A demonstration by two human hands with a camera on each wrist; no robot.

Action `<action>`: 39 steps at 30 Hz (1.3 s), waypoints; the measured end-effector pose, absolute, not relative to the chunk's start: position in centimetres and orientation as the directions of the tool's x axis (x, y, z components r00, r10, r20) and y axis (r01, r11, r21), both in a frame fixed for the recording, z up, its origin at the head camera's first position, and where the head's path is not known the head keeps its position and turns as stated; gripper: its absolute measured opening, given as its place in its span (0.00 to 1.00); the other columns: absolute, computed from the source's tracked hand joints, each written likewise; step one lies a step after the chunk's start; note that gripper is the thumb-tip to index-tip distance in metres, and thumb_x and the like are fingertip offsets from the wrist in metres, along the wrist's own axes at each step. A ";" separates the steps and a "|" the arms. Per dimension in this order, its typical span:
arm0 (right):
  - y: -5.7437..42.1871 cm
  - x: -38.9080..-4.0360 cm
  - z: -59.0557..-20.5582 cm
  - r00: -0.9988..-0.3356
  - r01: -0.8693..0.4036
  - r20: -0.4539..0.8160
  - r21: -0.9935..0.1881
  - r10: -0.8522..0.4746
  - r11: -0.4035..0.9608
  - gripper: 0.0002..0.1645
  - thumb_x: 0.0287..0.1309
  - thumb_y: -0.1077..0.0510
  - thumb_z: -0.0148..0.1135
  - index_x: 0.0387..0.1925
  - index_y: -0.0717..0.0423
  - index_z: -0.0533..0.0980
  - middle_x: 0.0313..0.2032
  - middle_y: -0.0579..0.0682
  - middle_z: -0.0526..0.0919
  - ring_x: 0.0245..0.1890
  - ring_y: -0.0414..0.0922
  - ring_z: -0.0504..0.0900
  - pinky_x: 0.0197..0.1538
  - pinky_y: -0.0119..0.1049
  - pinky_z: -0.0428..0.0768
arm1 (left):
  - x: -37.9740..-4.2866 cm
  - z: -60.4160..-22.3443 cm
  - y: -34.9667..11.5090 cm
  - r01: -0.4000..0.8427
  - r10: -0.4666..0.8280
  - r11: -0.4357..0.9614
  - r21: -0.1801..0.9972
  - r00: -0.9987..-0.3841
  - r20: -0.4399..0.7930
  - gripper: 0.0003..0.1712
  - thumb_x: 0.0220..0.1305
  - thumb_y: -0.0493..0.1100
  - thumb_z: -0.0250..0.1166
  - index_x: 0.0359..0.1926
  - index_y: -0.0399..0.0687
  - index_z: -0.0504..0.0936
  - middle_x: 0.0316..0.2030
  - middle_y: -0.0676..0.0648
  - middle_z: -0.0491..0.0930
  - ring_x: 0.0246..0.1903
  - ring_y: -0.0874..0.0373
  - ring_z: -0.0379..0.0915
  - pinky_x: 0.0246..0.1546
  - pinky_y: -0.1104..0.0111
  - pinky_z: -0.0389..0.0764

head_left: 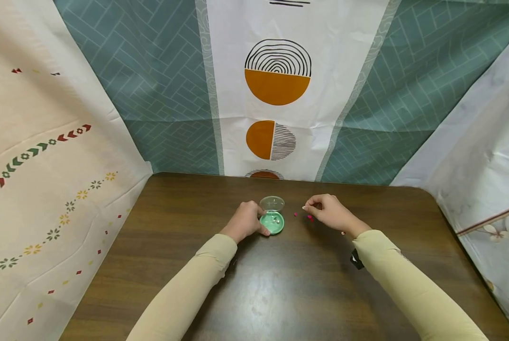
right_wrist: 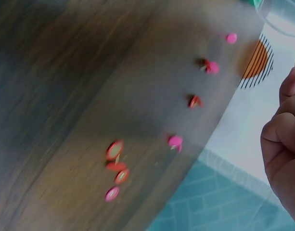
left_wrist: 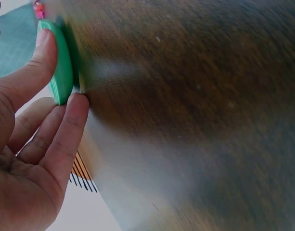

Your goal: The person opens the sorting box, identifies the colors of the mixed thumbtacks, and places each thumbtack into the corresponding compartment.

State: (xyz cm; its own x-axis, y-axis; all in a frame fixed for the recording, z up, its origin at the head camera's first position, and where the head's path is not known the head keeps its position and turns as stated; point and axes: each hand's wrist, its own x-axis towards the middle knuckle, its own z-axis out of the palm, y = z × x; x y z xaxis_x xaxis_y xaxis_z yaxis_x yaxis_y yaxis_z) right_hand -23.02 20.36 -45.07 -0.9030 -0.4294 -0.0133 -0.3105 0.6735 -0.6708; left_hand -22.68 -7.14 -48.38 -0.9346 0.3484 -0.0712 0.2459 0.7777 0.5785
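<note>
A small round green case (head_left: pixel 273 227) lies on the table with its clear lid (head_left: pixel 272 203) raised at the back; a few tiny pale or shiny pieces sit inside. My left hand (head_left: pixel 247 220) holds it from the left side, thumb on the near rim and fingers on the far one. The left wrist view shows the case (left_wrist: pixel 64 62) edge-on between thumb and fingers. To the right of the case, my right hand (head_left: pixel 330 213) pinches a tiny whitish piece (head_left: pixel 304 207) above the table. Its kind is too small to tell. Right of the case are small pink pieces (head_left: pixel 295 214).
Several small red and pink round pieces (right_wrist: pixel 114 150) are scattered over the brown wooden table (right_wrist: pixel 65 96), some beneath my right hand and forearm. A patterned cloth (head_left: pixel 276 142) hangs behind the table's back edge, with more cloth at both sides.
</note>
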 end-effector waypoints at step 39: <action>13.3 -23.9 -48.3 -0.828 -0.499 0.002 -0.459 -0.561 0.735 0.04 0.57 0.54 0.61 0.28 0.46 0.81 0.22 0.32 0.76 0.23 0.34 0.72 0.30 0.32 0.72 | -22.8 -48.4 -7.2 0.250 0.345 0.786 0.565 -0.936 -0.067 0.38 0.28 0.54 0.80 0.46 0.46 0.83 0.44 0.54 0.80 0.47 0.59 0.72 0.41 0.72 0.71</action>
